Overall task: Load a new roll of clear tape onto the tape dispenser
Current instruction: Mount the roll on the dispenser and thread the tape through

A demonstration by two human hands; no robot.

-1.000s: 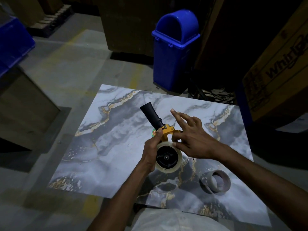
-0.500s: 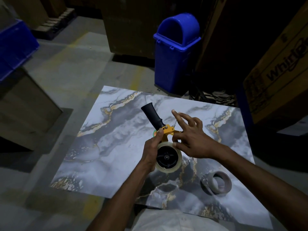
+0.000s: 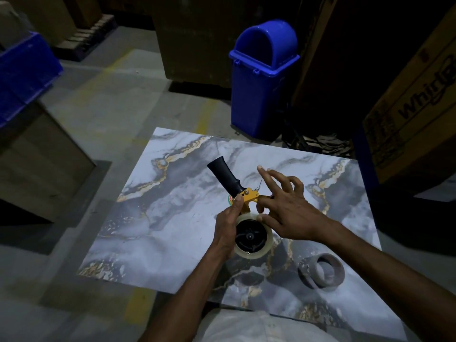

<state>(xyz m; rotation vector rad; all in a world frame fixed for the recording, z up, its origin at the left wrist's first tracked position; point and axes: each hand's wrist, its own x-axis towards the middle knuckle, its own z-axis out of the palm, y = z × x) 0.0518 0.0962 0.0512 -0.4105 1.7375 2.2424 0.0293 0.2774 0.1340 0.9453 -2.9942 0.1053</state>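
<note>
A tape dispenser point(image 3: 248, 193) with a yellow frame and a black handle point(image 3: 223, 176) hangs above the marble tabletop point(image 3: 158, 218). A roll of clear tape point(image 3: 265, 248) sits on its black hub. My left hand point(image 3: 227, 225) grips the dispenser from the left, thumb on the yellow frame. My right hand point(image 3: 288, 208) rests thumb and a fingertip on the roll's top edge by the frame, the other fingers spread. Whether it pinches the tape end is hidden.
An empty brown cardboard tape core point(image 3: 322, 270) lies on the table at the right. A blue bin point(image 3: 261, 87) stands beyond the far edge. Cardboard boxes point(image 3: 414, 114) rise at the right; a blue crate point(image 3: 22, 72) sits at the left.
The hands and dispenser hold nearly the same pose. My right fingers have spread slightly wider over the yellow frame.
</note>
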